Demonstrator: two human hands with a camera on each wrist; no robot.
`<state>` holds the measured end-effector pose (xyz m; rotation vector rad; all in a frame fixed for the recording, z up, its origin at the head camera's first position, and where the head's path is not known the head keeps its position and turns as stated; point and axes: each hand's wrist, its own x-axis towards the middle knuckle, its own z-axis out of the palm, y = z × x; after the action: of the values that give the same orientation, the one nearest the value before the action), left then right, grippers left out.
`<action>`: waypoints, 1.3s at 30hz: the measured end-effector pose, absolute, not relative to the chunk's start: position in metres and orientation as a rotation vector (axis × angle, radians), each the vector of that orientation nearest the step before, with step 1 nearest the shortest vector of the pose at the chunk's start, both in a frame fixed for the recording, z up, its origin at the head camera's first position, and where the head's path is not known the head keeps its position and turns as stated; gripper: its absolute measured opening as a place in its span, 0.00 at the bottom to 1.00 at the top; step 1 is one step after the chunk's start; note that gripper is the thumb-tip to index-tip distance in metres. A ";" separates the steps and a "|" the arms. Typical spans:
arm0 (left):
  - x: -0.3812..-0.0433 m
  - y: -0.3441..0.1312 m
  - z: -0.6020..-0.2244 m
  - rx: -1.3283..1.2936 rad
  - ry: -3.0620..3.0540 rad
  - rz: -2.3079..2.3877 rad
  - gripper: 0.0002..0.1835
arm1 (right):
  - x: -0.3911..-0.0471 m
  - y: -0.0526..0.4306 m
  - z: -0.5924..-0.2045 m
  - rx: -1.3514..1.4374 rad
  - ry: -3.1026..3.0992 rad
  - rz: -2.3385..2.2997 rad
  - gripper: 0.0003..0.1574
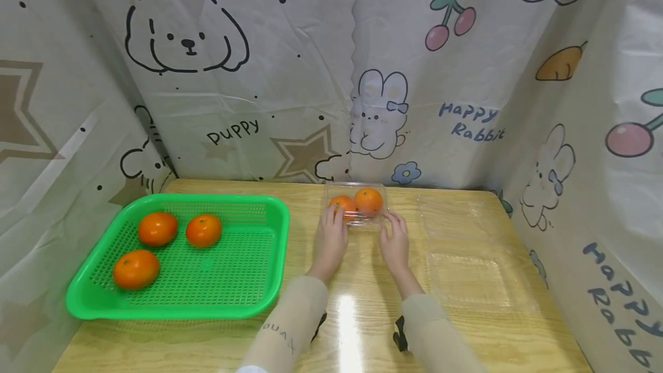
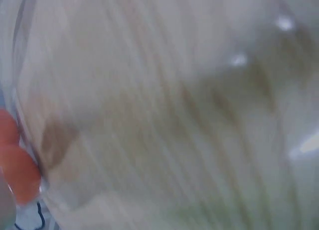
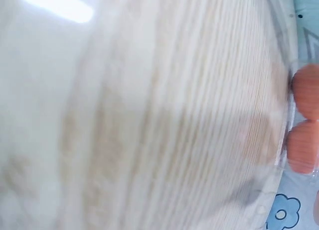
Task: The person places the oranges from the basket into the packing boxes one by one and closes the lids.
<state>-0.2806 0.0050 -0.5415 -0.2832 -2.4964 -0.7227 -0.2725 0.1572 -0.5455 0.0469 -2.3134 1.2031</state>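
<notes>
At the far side of the table, a clear plastic box [image 1: 357, 220] holds two oranges, a right orange [image 1: 369, 201] and a left orange [image 1: 343, 205]. My left hand [image 1: 331, 239] touches the box's front left part, its fairly straight fingers overlapping the left orange. At the front right corner, my right hand [image 1: 395, 244] has its fingertips right at the box's edge, with the thumb nearer the middle. In the right wrist view, the two oranges [image 3: 305, 146] show through the plastic wall at the right edge. Part of the same oranges [image 2: 20, 174] appears in the left wrist view.
A green basket [image 1: 284, 246] stands on the left with three oranges [image 1: 204, 230] inside. Another clear plastic container [image 1: 466, 255] lies spread open on the right of the wooden table [image 1: 357, 281]. Printed curtains [image 1: 311, 73] hang behind and along both sides.
</notes>
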 end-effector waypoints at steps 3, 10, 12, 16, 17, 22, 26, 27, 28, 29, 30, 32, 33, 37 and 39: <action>-0.275 0.015 -0.546 -0.344 -2.380 -0.744 0.15 | -0.264 0.156 -0.545 0.052 -2.260 1.198 0.16; -0.256 0.030 -0.549 -0.441 -2.416 -0.830 0.09 | -0.243 0.159 -0.541 0.057 -2.178 1.182 0.11; -0.253 0.034 -0.549 -0.455 -2.433 -0.851 0.08 | -0.238 0.163 -0.540 0.053 -2.159 1.178 0.10; -0.247 0.041 -0.549 -0.486 -2.429 -0.896 0.07 | -0.229 0.172 -0.535 0.047 -2.110 1.185 0.10; -0.246 0.043 -0.549 -0.492 -2.426 -0.907 0.06 | -0.227 0.175 -0.534 0.043 -2.096 1.180 0.10; -0.239 0.055 -0.546 -0.536 -2.432 -0.971 0.06 | -0.217 0.191 -0.525 -0.012 -2.065 1.170 0.10; -0.232 0.068 -0.543 -0.568 -2.432 -1.015 0.06 | -0.209 0.209 -0.517 -0.088 -2.039 1.176 0.10; -0.230 0.071 -0.542 -0.576 -2.437 -1.023 0.06 | -0.207 0.214 -0.515 -0.107 -2.032 1.173 0.11; -0.228 0.074 -0.542 -0.583 -2.446 -1.027 0.06 | -0.206 0.219 -0.513 -0.125 -2.022 1.163 0.11; -0.225 0.077 -0.541 -0.587 -2.461 -1.037 0.06 | -0.204 0.224 -0.512 -0.142 -2.017 1.156 0.11; -0.223 0.080 -0.539 -0.595 -2.481 -1.050 0.06 | -0.203 0.229 -0.511 -0.161 -2.020 1.148 0.11; -0.219 0.085 -0.537 -0.606 -2.530 -1.082 0.07 | -0.200 0.238 -0.510 -0.202 -2.021 1.132 0.11; -0.217 0.087 -0.535 -0.609 -2.555 -1.100 0.07 | -0.199 0.243 -0.510 -0.222 -2.022 1.125 0.12; -0.211 0.098 -0.528 -0.626 -2.640 -1.182 0.09 | -0.196 0.261 -0.510 -0.300 -2.037 1.087 0.12; -0.209 0.103 -0.525 -0.636 -2.684 -1.218 0.11 | -0.195 0.269 -0.510 -0.337 -2.041 1.074 0.13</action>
<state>-0.2085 0.1028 -0.5252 -0.6365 -2.6839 -1.2185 -0.1946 0.2692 -0.5097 -0.3367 -2.0414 1.0743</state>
